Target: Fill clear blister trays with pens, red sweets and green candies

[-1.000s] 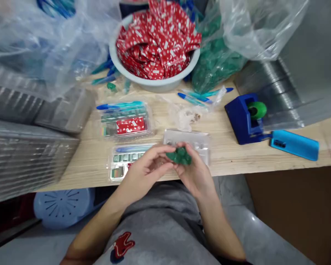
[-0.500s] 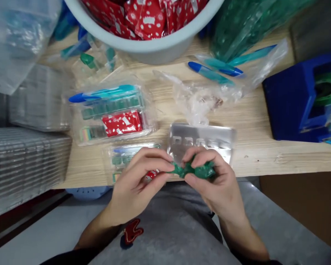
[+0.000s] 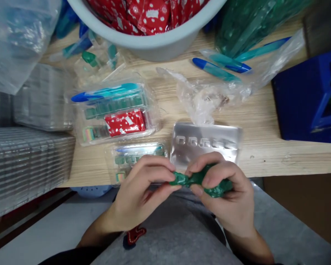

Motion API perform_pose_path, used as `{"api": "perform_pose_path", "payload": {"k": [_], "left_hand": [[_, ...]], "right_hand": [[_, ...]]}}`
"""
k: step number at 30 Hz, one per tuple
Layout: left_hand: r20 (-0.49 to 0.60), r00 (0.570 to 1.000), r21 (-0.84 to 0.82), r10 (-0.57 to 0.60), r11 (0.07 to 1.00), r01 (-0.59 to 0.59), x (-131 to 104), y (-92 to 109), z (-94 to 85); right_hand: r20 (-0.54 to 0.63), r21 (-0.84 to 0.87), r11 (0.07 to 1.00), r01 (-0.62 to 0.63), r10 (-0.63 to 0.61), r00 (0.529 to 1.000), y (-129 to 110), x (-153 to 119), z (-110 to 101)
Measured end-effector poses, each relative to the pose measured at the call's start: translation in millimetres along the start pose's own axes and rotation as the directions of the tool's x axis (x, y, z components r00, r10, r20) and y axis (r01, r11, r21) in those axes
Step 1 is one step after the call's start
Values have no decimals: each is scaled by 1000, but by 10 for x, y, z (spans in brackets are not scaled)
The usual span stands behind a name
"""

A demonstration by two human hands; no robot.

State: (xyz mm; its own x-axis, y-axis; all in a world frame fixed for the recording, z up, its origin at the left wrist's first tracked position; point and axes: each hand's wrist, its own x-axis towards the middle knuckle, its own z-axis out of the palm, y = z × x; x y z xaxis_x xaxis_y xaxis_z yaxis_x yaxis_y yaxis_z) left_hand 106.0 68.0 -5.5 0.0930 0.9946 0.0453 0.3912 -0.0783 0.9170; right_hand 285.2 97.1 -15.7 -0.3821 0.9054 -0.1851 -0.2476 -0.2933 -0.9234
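A shiny, wrinkled green strip [image 3: 180, 179] stretches between my hands just off the table's front edge; whether it is film or soft putty I cannot tell. My left hand [image 3: 143, 195] pinches its narrow left end with thumb and fingertips. Bunched in the fingers of my right hand [image 3: 231, 198] is the thicker part, partly hidden. Just beyond the hands lies a silvery metal plate [image 3: 205, 149] with a row of small raised squares. Partly behind my left hand is a clear plastic case [image 3: 127, 149] holding green squares.
Another clear case [image 3: 151, 106] holds a blue pen and a red spotted packet [image 3: 125, 122]. Behind stands a grey tub [image 3: 160, 49] of red packets. Crumpled clear film [image 3: 204, 106], loose pens [image 3: 215, 70] and a blue tape dispenser [image 3: 300, 99] lie right; stacked clear trays [image 3: 30, 165] stand left.
The green strip and my right hand have shifted right and slightly nearer my body. More of the green lump shows in the right fingers. The view has shifted a little.
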Motion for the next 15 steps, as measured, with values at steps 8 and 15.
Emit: {"api": "perform_pose_path", "payload": {"k": [8,15], "left_hand": [[-272,946,157,176,978,-137,-46,-37,17],[-415,909,-24,33,999,-48,-65,-115,-64]], "right_hand": [[-238,363,932,-14,107,965,29,54,1],[-51,281,946,-160,181,982,-10,122,-33]]}}
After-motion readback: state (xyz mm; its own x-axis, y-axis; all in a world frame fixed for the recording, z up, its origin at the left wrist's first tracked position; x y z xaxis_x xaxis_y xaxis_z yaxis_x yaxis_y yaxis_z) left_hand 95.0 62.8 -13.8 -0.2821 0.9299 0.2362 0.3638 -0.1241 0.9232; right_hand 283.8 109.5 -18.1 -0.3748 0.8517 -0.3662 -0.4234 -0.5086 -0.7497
